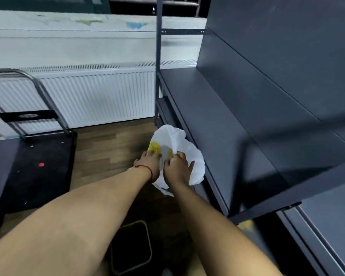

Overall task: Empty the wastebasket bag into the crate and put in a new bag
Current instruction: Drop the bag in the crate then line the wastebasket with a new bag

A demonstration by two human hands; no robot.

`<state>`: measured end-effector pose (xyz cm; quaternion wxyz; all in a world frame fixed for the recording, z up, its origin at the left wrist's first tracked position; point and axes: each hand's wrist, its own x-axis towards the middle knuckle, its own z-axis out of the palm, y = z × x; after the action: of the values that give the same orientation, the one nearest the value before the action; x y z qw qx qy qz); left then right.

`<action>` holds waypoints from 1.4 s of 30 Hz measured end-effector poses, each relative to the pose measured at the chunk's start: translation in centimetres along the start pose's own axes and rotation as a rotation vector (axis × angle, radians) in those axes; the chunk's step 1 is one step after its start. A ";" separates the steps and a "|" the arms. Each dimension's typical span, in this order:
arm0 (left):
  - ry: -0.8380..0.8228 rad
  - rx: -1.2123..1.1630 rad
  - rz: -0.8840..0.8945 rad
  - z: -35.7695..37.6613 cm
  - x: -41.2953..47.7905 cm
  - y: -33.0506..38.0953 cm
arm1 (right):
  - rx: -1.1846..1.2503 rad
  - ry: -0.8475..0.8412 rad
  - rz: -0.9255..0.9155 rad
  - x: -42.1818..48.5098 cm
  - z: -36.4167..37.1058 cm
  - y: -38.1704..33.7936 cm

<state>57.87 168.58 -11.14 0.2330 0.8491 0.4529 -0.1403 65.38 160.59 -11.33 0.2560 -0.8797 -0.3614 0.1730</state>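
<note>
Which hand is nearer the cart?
Left. The left hand grips the white bag's edge on the side facing the cart; the right hand holds the bag farther from the cart, beside the shelving.

White panel radiator along far wall; wood-plank floor below. Dark grey metal shelving unit right of hands. Black platform trolley, tubular handle, left.
</note>
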 end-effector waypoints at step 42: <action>-0.418 -0.147 -0.313 33.5 -1.5 -22.7 | -0.082 -0.681 -0.247 -4.9 31.9 19.9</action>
<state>37.18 160.95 -45.15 0.3578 0.7021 0.5298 -0.3136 57.31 155.34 -48.01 0.1043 -0.7310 -0.5360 0.4093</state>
